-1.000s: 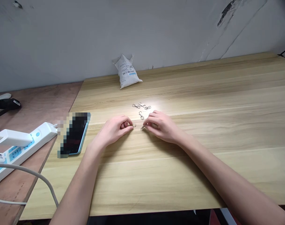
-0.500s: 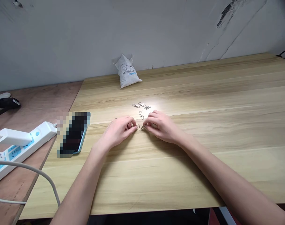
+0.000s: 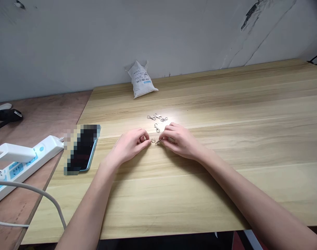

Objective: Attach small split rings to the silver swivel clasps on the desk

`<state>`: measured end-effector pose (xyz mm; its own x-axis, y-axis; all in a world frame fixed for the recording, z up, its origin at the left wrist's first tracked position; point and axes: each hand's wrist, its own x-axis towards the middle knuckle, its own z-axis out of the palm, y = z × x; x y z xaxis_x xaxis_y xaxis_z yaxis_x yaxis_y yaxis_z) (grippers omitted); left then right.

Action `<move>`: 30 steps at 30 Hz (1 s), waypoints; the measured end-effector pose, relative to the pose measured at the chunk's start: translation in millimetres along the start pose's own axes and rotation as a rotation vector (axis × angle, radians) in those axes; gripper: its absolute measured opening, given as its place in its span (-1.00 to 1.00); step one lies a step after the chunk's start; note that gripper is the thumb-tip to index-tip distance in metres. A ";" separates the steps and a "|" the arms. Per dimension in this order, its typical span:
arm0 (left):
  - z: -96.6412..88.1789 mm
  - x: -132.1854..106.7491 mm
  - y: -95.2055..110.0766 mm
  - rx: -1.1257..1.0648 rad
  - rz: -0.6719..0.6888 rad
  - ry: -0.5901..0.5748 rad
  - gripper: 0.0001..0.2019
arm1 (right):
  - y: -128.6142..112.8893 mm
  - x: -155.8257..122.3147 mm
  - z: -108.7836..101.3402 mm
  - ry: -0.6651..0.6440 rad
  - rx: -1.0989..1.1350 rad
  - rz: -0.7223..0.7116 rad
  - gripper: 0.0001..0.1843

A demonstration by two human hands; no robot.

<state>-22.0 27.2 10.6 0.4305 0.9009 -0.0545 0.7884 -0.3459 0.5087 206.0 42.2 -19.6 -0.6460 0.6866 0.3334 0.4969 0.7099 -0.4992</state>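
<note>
My left hand (image 3: 133, 143) is closed in a pinch, thumb and index finger together at the edge of a small metal key ring (image 3: 153, 140). Facing it, my right hand (image 3: 179, 140) pinches a small metal clasp (image 3: 158, 141) whose tip points down and left toward the ring. My fingers partly hide the clasp. Just beyond my fingertips lies one metal keychain clasp (image 3: 157, 128) with rings. Farther back, several similar clasps with rings (image 3: 157, 117) lie in a loose group on the wooden tabletop (image 3: 200, 194).
A phone (image 3: 82, 147), partly pixelated, lies left of my left arm. Beyond it are a white power strip (image 3: 47, 144) and a grey cable (image 3: 47, 196) that crosses the table's left edge. A white labelled packet (image 3: 142, 81) leans near the wall.
My left hand has shifted slightly to the left, and more of the ring shows at its fingertips. My right hand has hardly moved.
</note>
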 end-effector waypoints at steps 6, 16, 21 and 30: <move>2.1 -0.2 3.1 0.016 0.014 -0.005 -0.85 | 0.3 -0.4 0.1 0.003 -0.001 0.000 -0.88; 2.0 0.0 0.4 0.012 0.015 -0.005 -0.86 | 0.0 -0.5 -0.1 0.005 -0.002 -0.006 -0.89; 2.1 0.3 0.3 0.004 0.013 -0.003 -0.85 | -0.6 -0.4 -0.5 0.004 0.002 -0.005 -0.90; 0.8 0.9 -0.2 -0.004 -0.004 -0.008 -0.84 | -1.3 -0.5 -0.8 -0.003 -0.004 -0.004 -0.90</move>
<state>-21.4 27.8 9.7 0.4310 0.9001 -0.0633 0.7883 -0.3414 0.5118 206.1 41.1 -18.5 -0.6493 0.6837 0.3331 0.4968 0.7130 -0.4948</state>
